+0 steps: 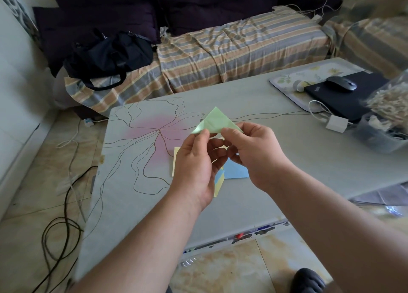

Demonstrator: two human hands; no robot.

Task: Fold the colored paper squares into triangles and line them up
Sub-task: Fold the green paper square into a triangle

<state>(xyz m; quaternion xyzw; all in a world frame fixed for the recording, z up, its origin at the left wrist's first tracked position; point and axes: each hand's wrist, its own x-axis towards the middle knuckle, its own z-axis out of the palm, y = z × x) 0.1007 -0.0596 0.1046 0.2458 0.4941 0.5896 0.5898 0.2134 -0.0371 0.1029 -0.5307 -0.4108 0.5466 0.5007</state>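
Note:
A light green paper (215, 121), folded into a triangle, is held up above the grey table (136, 191). My left hand (196, 164) pinches its lower left corner between thumb and fingers. My right hand (251, 151) pinches its lower right edge. Below my hands, a small stack of paper squares lies on the table: a yellow sheet (175, 160) sticks out on the left and a blue sheet (235, 171) on the right. My hands hide most of the stack.
At the table's back right stand a patterned tray (284, 83), a black laptop (337, 100) with a mouse (341, 83), a white charger (336, 123) and a plastic tub (379, 136). A striped sofa with a black bag (108, 56) lies behind. Cables run over the floor at left.

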